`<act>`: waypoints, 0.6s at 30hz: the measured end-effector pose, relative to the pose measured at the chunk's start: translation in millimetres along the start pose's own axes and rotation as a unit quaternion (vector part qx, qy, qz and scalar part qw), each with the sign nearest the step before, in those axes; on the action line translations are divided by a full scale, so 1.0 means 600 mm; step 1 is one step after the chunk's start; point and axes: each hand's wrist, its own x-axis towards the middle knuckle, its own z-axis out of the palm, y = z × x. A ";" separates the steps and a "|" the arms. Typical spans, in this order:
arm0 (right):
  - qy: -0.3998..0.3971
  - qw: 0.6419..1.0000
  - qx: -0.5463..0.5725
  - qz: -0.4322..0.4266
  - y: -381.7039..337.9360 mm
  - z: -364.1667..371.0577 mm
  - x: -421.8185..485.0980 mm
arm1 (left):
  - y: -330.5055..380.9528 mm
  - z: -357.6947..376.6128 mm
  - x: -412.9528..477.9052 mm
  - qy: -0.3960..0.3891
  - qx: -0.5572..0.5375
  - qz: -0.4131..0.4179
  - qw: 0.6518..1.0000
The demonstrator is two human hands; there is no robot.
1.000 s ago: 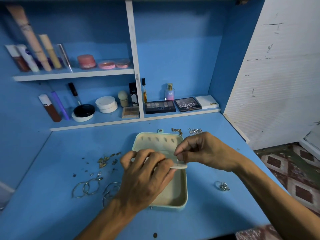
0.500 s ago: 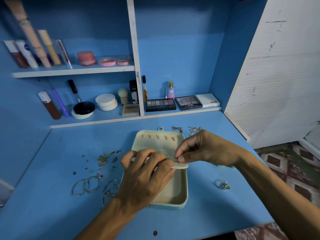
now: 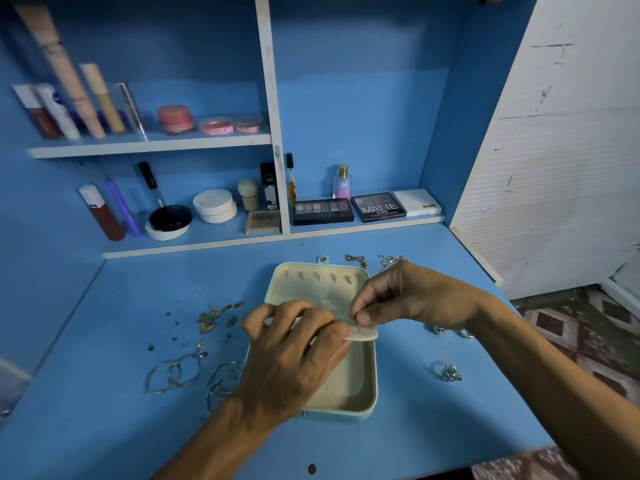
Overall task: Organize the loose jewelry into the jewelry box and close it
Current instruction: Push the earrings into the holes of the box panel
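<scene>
One open jewelry box (image 3: 371, 375), centre of blue worktop (image 3: 104, 427). Left hand (image 3: 287, 355): grip clamped on the box's cream flap (image 3: 366, 335). Right hand (image 3: 412, 296): grip pinched on a tiny piece (image 3: 360, 328), too small to identify, at the flap. Loose around the box: hoops (image 3: 176, 372) at 8 o'clock, small pieces (image 3: 211, 320) at 10, chains (image 3: 391, 260) at 1, rings (image 3: 448, 372) at 3.
</scene>
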 end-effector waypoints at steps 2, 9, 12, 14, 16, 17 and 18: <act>-0.003 1.000 0.016 -0.002 0.002 -0.001 -0.001 | 0.001 0.001 0.000 0.003 0.001 -0.002 1.000; 0.008 0.998 0.056 -0.001 0.014 0.002 -0.002 | 0.000 0.003 -0.002 0.003 0.001 -0.006 1.000; 0.017 0.997 0.076 -0.001 0.020 0.004 -0.003 | 0.001 0.003 0.000 0.007 0.002 -0.008 1.000; 0.020 0.996 0.084 -0.002 0.021 0.005 -0.004 | 0.000 0.004 -0.001 0.009 0.002 -0.010 1.000; 0.020 0.996 0.087 0.000 0.021 0.005 -0.004 | -0.001 0.004 -0.002 0.009 0.000 -0.009 1.000; 0.018 0.996 0.085 0.002 0.020 0.005 -0.004 | -0.001 0.004 -0.002 0.007 0.000 -0.008 1.000; 0.016 0.996 0.082 0.004 0.020 0.006 -0.004 | -0.001 0.003 -0.002 0.006 0.000 -0.007 1.000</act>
